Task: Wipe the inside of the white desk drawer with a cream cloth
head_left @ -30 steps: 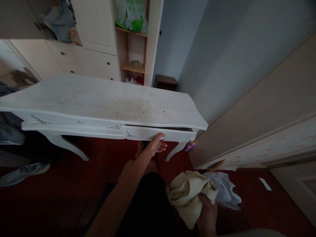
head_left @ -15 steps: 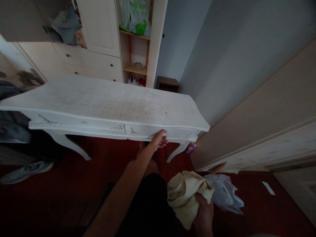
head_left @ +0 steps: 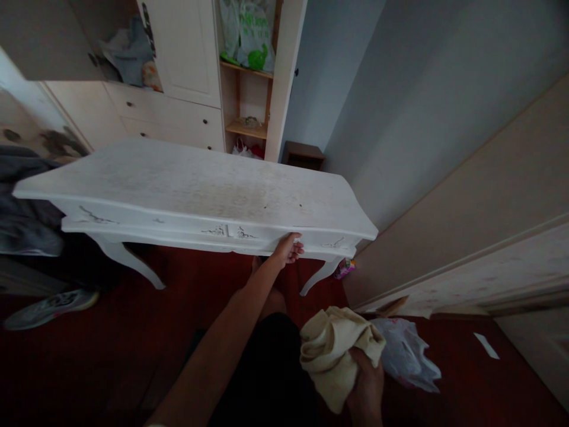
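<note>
A white table [head_left: 178, 172] with carved drawer fronts and curved legs stands across the view, its top marked with grey smudges and two small dark spots. My left hand [head_left: 290, 249] pinches the small knob of the right drawer [head_left: 320, 238], which sits closed in the table front. Low in the view, my right hand [head_left: 367, 376] grips a bunched beige cloth [head_left: 333, 350], away from the table. The cloth hides part of its fingers.
Behind the table is a white cabinet [head_left: 182, 53] with open shelves holding plastic bags [head_left: 253, 35]. A white plastic bag [head_left: 406, 353] lies on the red floor by the cloth. A shoe [head_left: 53, 308] is at left, a brown box [head_left: 303, 155] behind the table.
The view has shifted slightly, so the table and cabinet appear a little further right and lower. Both hands keep their holds, and the drawer has not visibly moved.
</note>
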A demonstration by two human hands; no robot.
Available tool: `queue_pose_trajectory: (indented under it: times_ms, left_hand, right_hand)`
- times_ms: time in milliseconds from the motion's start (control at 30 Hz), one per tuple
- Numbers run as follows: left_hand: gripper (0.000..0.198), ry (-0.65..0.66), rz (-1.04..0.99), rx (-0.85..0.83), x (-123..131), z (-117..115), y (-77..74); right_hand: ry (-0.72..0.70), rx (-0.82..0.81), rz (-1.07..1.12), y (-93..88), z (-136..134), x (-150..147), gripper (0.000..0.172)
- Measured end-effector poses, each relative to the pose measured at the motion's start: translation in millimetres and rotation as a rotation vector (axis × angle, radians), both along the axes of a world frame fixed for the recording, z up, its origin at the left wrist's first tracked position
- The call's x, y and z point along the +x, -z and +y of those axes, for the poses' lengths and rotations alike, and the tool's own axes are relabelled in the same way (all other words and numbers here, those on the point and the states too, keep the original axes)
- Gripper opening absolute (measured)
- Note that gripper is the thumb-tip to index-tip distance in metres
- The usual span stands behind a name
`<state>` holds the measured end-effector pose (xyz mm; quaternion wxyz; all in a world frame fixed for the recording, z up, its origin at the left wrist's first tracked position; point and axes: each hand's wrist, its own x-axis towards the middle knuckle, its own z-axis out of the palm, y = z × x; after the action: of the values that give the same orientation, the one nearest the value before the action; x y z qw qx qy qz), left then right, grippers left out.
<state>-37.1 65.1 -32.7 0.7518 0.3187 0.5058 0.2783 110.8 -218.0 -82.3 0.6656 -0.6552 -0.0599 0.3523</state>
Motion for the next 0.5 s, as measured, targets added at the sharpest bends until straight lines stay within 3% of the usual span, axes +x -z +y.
queue_pose_trajectory:
  times_ms: [167,367,433,500]
  left_hand:
    - [0.044,-0.067,-0.067,0.091,-0.9,-17.3,9.3]
    - [0.048,-0.092,-0.178,0.193,-32.7,-66.4,34.3]
    - [0.047,-0.087,-0.185,0.288,-48.0,-80.8,28.2]
    - [0.045,-0.094,-0.186,0.392,-64.4,-89.0,9.9]
  right_hand:
    - [-0.022,0.035,0.068,1.4,3.1,0.0,0.083]
    - [-0.068,0.174,0.105,-17.8,38.3,0.7,0.081]
    - [-0.112,0.218,0.183,-25.4,58.3,5.1,0.074]
    - [-0.159,0.256,0.219,-30.8,80.9,13.1,0.067]
